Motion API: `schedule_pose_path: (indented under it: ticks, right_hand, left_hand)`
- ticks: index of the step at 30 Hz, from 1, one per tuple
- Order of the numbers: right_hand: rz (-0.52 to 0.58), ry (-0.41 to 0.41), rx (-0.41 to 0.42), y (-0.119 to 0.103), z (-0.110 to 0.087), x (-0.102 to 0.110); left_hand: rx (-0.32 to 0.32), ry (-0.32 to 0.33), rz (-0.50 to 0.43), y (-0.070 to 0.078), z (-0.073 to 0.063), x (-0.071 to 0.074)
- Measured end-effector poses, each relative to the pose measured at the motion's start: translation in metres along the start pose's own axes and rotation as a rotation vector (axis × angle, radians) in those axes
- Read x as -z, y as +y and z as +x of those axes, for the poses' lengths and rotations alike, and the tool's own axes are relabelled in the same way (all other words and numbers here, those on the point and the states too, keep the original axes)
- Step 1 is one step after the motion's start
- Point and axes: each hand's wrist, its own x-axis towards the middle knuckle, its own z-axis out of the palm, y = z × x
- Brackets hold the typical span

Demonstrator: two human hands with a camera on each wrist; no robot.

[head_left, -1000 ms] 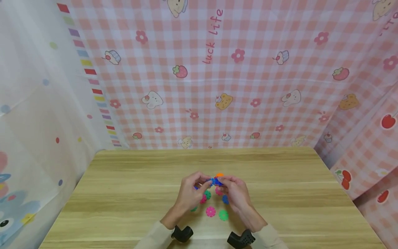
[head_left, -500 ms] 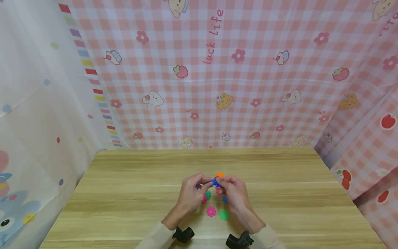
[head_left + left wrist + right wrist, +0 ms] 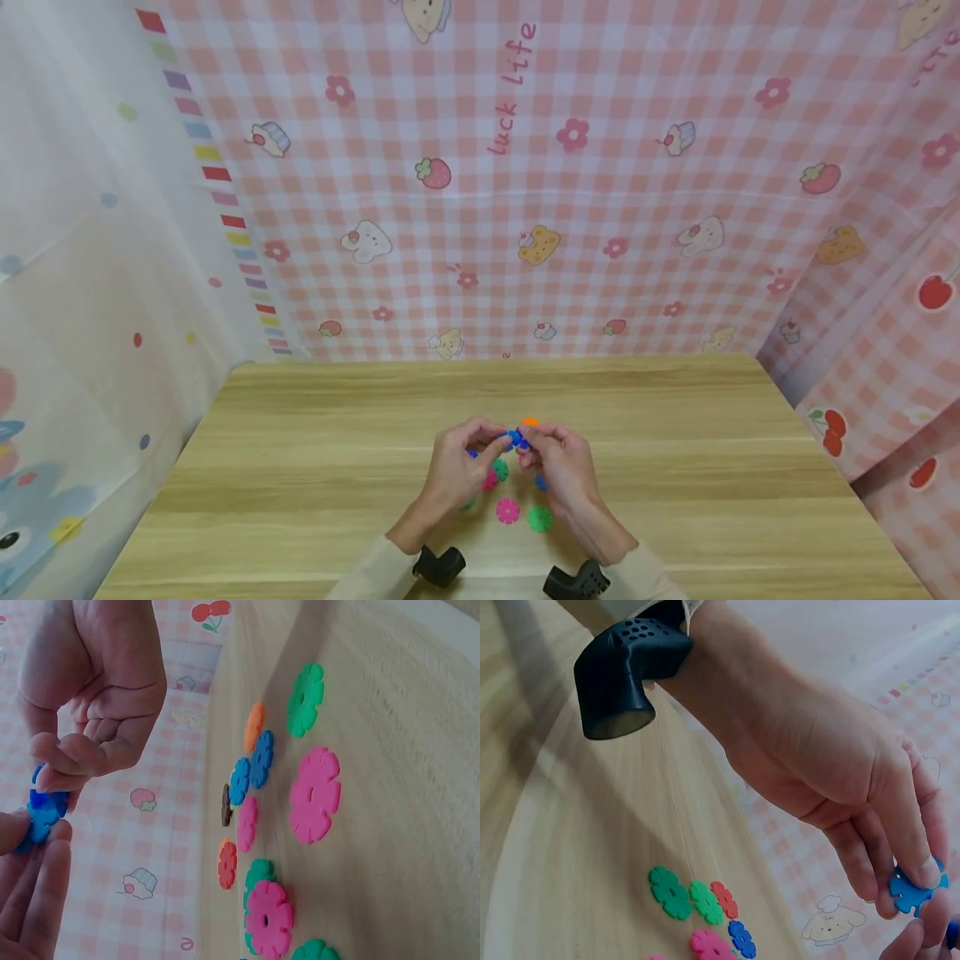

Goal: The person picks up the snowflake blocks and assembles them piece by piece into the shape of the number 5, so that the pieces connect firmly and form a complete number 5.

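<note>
My left hand (image 3: pixel 459 458) pinches a light blue notched plastic disc (image 3: pixel 913 892), shaped like a flower. My right hand (image 3: pixel 566 460) pinches a darker blue disc (image 3: pixel 524 443) of the same kind. Both hands are held together above the table, and the two discs meet edge to edge, overlapping in the head view. In the left wrist view my right hand comes in from the top and the left fingers from lower left. Fingers partly hide both discs. Below the hands, a pink disc (image 3: pixel 507 511) and a green disc (image 3: pixel 540 519) lie flat on the table.
More discs lie loose on the wooden table (image 3: pixel 300 467): an orange one (image 3: pixel 254 727), a red one (image 3: pixel 227 864) and several blue, green and pink ones. One pink disc (image 3: pixel 268 920) overlaps a green one. A patterned cloth (image 3: pixel 480 208) hangs behind the table.
The two blue discs have come closer together and now overlap; my right hand has shifted slightly left. The left hand stays nearly in place. The discs on the table have not moved.
</note>
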Motion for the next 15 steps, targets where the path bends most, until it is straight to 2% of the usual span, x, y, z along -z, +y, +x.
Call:
schedule_pose_path:
  ticks: [6, 15]
  right_hand:
    - [0.011, 0.002, 0.013, -0.0004, 0.0028, 0.0011]
    - [0.014, -0.001, 0.003, 0.0021, 0.0053, 0.0032]
  left_hand:
    - [0.072, -0.005, -0.011, -0.0004, 0.0012, 0.0020]
    - [0.081, 0.008, -0.026, -0.0040, 0.0002, 0.0034]
